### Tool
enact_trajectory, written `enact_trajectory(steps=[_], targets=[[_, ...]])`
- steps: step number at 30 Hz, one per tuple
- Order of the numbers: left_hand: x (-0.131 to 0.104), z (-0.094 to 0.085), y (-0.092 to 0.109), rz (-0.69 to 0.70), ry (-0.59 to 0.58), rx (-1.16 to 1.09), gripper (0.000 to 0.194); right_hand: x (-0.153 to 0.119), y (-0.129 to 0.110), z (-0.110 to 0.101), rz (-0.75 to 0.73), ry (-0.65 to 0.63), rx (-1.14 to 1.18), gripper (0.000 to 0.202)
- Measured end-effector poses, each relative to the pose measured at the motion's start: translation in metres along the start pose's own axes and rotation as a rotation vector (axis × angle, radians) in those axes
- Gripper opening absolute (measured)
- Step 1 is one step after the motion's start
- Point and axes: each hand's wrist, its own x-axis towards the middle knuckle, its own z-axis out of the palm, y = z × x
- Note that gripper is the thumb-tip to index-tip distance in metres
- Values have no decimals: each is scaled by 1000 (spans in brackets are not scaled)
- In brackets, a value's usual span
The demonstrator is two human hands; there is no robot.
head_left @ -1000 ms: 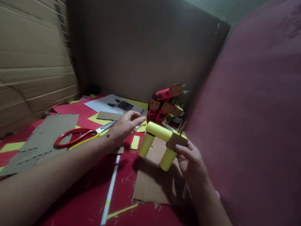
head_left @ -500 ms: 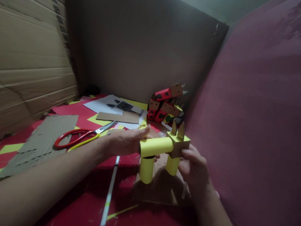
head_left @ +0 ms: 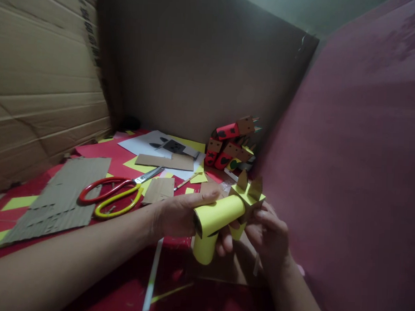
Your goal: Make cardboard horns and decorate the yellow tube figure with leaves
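Note:
A yellow paper-tube animal figure (head_left: pixel 222 214) is held up between both hands, with a boxy cardboard head (head_left: pixel 248 198) bearing two pointed ears at its right end. My left hand (head_left: pixel 188 214) grips the tube body, thumb along the top and fingertips showing beneath it. My right hand (head_left: pixel 269 230) is closed on the head from the right, its fingers at the side. One yellow leg tube hangs below the left end of the body; another is partly hidden behind my left fingers.
Red-and-yellow scissors (head_left: pixel 124 193) lie on the red table surface left of the hands. Beyond are cardboard pieces (head_left: pixel 164 161), coloured paper and red figures (head_left: pixel 228 147). A white stick (head_left: pixel 152 276) lies in front. Cardboard (head_left: pixel 44 54) stands at left, a pink surface (head_left: pixel 356 179) at right.
The figure has tilted and turned, bringing its left end nearer and showing the tube's opening. My left hand has moved right and wraps further under the body, and the scissors' yellow handle is uncovered.

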Motion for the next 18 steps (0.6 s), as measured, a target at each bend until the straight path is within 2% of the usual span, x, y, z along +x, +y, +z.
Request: enact_trajectory(steps=[3,6,9,13,18], targets=[[0,-1,2,55,52,-26,53,3,0,0,-21,18,19,29],[-3,-1,13,152,163,8,48,5,-1,-5,-47,86,73,40],[-9,-5,27,261,321,124,47,5,-2,-14,-31,151,140,39],[-16,-19,39,384,508,259,47,3,-3,-18,1,203,211,37],[-16,-32,40,441,598,280,40,1,-6,-14,16,227,242,35]])
